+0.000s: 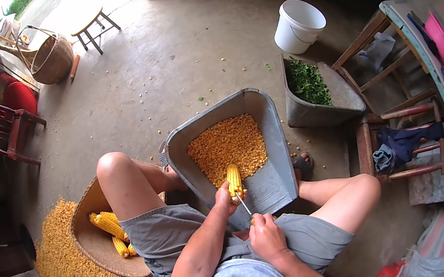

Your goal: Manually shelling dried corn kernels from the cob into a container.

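My left hand (225, 200) grips a yellow ear of corn (234, 177), tilted with its far end over the loose kernels. In my right hand (267, 236) is a screwdriver-like tool with a thin metal shaft (243, 204); its tip meets the near end of the ear, and my fingers mostly hide the handle. Between my knees rests a grey metal scoop-shaped bin (274, 138). Shelled corn kernels (227, 144) cover its far part, while the near floor of the bin shows bare metal.
Left of my leg, a woven basket (89, 242) holds several corn ears (108, 225) beside a kernel heap (63, 273). Another metal bin (311, 116) with green leaves, a white bucket (296, 32), and a wooden chair (365, 149) with cloth stand to the right.
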Motion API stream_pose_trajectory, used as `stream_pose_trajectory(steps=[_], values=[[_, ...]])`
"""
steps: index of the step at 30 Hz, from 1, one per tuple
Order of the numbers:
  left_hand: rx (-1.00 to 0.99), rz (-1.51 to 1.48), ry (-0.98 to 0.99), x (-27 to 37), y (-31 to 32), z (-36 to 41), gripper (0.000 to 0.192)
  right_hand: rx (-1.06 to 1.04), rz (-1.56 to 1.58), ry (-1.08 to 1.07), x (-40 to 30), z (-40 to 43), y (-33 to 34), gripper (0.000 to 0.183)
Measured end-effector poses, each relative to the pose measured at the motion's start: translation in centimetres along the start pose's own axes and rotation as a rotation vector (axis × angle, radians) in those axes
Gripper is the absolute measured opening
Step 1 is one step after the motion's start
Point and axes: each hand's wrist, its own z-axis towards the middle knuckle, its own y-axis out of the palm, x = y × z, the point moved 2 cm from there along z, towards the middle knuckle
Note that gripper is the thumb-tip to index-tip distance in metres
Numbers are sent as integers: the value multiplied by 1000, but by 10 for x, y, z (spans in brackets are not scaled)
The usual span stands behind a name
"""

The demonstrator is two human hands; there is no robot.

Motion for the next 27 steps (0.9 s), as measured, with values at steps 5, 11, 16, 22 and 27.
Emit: stream_pose_trajectory(steps=[5, 11, 16, 22, 27], values=[[-23, 39, 73, 0, -11, 9, 47, 149, 312, 36, 28, 4, 0, 29], [-13, 11, -7, -1, 0, 1, 42, 228, 191, -46, 30, 4, -29, 29], [-29, 6, 32, -4, -5, 6, 39, 65, 27, -100, 20, -4, -24, 30], [-20, -3, 18, -7, -5, 5, 39, -46, -88, -60, 4, 5, -17, 17], [72, 131, 17, -6, -5, 2, 40, -96, -177, -35, 3, 16, -4, 14]])
